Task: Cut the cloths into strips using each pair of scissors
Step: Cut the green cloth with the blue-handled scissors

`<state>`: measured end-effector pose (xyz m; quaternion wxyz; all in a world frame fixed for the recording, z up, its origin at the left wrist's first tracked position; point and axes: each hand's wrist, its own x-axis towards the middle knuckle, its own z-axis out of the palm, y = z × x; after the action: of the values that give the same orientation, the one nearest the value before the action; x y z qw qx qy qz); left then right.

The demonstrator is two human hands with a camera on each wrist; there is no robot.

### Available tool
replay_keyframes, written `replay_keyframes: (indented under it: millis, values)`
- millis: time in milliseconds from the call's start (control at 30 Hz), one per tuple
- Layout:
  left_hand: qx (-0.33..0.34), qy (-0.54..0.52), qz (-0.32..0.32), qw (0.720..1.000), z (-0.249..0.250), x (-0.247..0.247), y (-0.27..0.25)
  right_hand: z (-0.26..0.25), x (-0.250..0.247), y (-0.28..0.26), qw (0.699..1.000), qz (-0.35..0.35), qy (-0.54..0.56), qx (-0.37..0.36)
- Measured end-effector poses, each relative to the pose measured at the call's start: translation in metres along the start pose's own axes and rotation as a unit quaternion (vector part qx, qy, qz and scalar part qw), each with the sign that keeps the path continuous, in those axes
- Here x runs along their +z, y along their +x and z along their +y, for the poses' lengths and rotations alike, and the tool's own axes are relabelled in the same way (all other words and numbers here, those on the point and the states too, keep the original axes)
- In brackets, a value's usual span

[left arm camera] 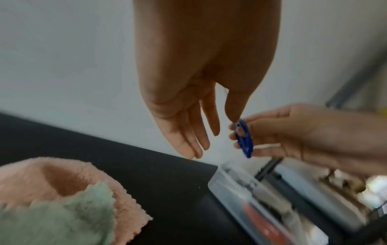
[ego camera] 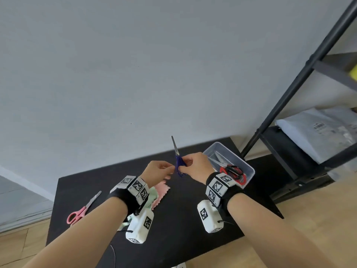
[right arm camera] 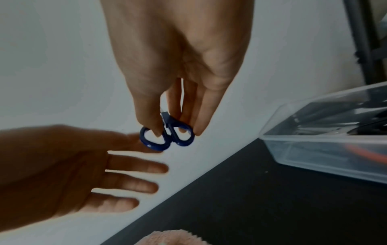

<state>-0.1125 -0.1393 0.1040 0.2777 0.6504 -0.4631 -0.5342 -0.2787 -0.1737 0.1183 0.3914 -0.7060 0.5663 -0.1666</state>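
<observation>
Head view is showing the blue scissors [ego camera: 179,165] held above the black table [ego camera: 183,225], blades up, the right hand [ego camera: 197,166] pinching their loops while the left hand [ego camera: 157,171] is reaching in, fingers spread. Risk: a fumbled handover could be dropping them onto the pink cloth [ego camera: 161,192]. Pink scissors [ego camera: 82,209], a clear bin [ego camera: 234,160] and a black shelf [ego camera: 301,136] are standing around, against a grey wall [ego camera: 135,64].
</observation>
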Motion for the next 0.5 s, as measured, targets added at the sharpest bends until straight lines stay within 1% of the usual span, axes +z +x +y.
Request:
replay_keyframes:
  millis: [67,133,233,333,500]
  values:
    - [0.018,0.14,-0.012,0.99,0.0,0.014,0.009,0.013,-0.012,-0.004,1.0,0.003,-0.018,0.01]
    - [0.025,0.209,-0.034,0.977,0.005,0.029,0.016,0.028,-0.027,-0.007,0.999,0.01,-0.029,0.025]
    - [0.024,0.249,-0.05,0.967,0.014,0.053,0.028,0.049,-0.048,-0.011,0.997,0.013,-0.065,0.044]
    - [0.032,0.306,-0.072,0.949,0.018,0.075,0.041,0.074,-0.064,-0.014,0.992,0.013,-0.108,0.06]
    - [0.025,0.389,-0.114,0.914,0.019,0.112,0.059,0.122,-0.084,-0.016,0.989,0.018,-0.108,0.098]
